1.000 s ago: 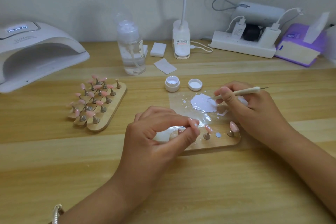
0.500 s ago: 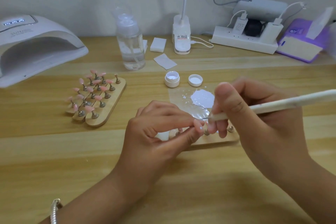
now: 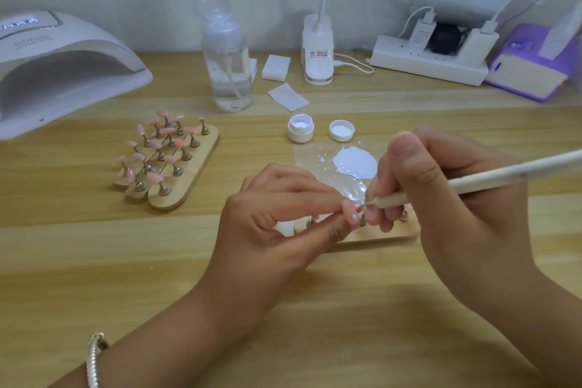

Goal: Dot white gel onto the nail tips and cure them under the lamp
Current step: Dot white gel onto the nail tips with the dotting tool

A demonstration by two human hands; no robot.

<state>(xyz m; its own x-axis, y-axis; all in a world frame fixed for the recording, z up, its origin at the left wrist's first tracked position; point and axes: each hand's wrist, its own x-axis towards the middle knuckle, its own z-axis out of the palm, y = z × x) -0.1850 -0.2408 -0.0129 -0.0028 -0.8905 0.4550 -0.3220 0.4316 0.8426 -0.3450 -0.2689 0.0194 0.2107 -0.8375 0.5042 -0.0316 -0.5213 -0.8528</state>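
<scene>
We see a wide wooden bench (image 3: 94, 261). At its far left sits the big white lamp (image 3: 63, 72), with its open mouth facing the middle of the bench.

Our two hands are close together near the middle. The left hand (image 3: 277, 224) pinches a pink nail tip (image 3: 351, 211) between thumb and first finger. The right hand (image 3: 456, 198) is curled round a dotting tool (image 3: 472, 181) and holds it like a pencil. The thin metal end of the tool touches the pink nail tip. We can see small white dots on that tip.

Under our hands lies a wooden stand (image 3: 384, 235), mostly hidden by them. To the left, well apart from it, lie three more wooden stands (image 3: 195, 173) side by side, full of pink tips on little pegs.

A clear bottle (image 3: 228, 72) stands at the back, near the lamp. A white plug bar (image 3: 428, 63) lies at the back right.

Just behind our hands a clear sheet (image 3: 310, 157) lies flat, with a puddle of white gel (image 3: 356, 162) on it. Behind the sheet sits a small open jar (image 3: 300, 131), and its lid (image 3: 341, 130) lies just beside it.

A silver bracelet (image 3: 94, 359) is on the left wrist.
</scene>
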